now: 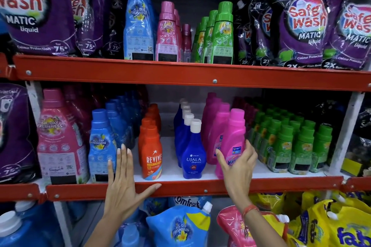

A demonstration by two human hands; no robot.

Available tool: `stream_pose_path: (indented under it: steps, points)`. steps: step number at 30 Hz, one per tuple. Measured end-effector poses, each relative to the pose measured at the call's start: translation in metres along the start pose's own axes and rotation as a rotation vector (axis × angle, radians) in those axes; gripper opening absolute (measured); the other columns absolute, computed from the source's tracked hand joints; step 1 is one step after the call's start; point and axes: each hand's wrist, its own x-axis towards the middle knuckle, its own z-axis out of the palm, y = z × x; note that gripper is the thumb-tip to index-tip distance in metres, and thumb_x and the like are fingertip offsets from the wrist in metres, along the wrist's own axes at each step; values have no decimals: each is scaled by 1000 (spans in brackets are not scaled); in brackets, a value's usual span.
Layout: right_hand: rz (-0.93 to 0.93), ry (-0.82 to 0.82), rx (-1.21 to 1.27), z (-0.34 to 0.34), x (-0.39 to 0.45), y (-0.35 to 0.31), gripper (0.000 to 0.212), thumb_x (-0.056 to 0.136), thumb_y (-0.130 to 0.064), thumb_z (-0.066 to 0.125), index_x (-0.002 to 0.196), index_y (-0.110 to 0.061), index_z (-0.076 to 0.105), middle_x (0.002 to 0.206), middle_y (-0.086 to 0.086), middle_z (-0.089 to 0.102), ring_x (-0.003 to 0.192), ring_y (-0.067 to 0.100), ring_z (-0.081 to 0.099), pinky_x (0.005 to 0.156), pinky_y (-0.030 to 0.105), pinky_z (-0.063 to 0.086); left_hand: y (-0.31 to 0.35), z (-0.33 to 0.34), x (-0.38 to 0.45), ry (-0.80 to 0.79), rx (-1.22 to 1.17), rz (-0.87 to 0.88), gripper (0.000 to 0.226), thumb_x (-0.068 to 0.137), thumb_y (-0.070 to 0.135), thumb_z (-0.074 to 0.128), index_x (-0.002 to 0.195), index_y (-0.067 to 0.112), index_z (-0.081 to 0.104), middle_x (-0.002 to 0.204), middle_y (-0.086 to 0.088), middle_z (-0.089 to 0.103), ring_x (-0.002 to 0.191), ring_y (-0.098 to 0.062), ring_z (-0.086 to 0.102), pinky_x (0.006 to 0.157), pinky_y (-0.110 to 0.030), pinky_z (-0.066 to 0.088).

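I note the right hand point(236, 168) grips the front pink Vanish bottle point(233, 136), thumb on one side and fingers on the other. The bottle stands upright on the middle shelf point(180, 186), beside the Ujala bottle point(193, 156). The left hand point(122, 182) is spread flat, with its thumb along the shelf's red edge.

A red thread band point(249, 209) circles the wrist of the right hand point(237, 166).

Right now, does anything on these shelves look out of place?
On the upper shelf, one small maroon bottle stands alone between the pink bottles and green bottles, shorter than both. Nothing looks spilled or damaged.
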Motion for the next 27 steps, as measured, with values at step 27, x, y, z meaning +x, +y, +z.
stream_pose_path:
  steps: [27]
  points:
    - [335, -998, 414, 103, -66, -74, 96, 59, -99, 32, 114, -31, 71, 130, 2, 68, 124, 16, 59, 116, 41, 37, 12, -9, 3, -158, -1114, -542, 115, 60, 100, 15, 145, 28, 44, 154, 3, 41, 145, -12, 32, 125, -46, 14]
